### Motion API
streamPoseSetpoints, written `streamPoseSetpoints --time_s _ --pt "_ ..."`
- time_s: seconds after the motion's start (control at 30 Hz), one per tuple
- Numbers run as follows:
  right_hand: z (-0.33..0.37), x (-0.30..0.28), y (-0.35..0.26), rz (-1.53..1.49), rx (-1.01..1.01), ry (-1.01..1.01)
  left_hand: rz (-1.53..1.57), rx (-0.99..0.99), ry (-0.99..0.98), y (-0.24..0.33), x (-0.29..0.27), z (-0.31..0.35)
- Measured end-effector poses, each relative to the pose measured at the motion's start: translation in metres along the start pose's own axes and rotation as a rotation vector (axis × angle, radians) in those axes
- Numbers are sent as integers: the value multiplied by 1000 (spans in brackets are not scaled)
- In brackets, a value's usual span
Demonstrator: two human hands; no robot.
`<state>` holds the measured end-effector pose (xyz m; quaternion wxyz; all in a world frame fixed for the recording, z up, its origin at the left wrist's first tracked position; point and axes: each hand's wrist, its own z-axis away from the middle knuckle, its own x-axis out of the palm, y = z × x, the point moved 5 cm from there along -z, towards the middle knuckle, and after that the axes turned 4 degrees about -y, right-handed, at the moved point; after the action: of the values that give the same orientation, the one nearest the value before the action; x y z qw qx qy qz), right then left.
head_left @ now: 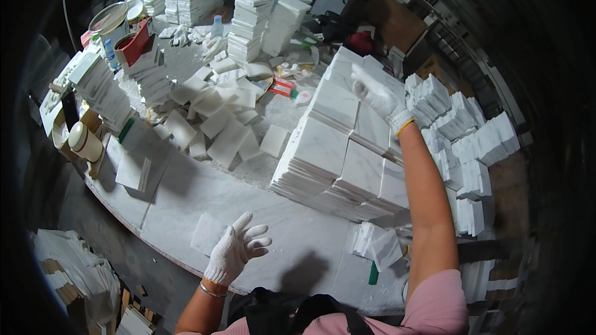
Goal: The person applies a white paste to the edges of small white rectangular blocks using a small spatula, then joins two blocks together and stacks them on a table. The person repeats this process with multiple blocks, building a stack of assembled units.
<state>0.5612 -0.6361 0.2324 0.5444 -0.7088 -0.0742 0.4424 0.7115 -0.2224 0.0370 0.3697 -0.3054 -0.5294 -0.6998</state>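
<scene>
My left hand [227,254], in a white knit glove, is held over the near part of the pale work table [180,201], palm partly up and fingers spread, with nothing in it. Beside its wrist a single white marble tile [207,234] lies on the surface. At the end of my stretched arm, my right hand [377,96], gloved too, reaches over the top of a large block of stacked marble tiles [320,149]. Its fingers look extended along the tile faces, and I see nothing gripped. Whether it touches the tiles is hard to tell.
Loose white tiles [226,130] lie scattered mid-table. Tall tile stacks [248,28] stand behind, and another stack [102,90] leans at the left near a cream lidded cup [85,141]. More tile piles [475,149] stand on the right. A few loose pieces [379,245] sit near my right side.
</scene>
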Motion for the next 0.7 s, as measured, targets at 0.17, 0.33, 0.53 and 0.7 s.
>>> streamPoseSetpoints --time_s 0.17,0.33,0.53,0.7 --pt "45 -44 -29 400 -197 174 -25 -11 -10 -8 -1 1" --pt "140 -32 -58 -418 -92 27 -85 -14 -56 -11 7 6" --pt "309 10 -107 323 -143 -88 -98 -121 -28 -33 25 21" --pt "443 17 -65 146 102 44 -267 -276 -57 -77 45 41"
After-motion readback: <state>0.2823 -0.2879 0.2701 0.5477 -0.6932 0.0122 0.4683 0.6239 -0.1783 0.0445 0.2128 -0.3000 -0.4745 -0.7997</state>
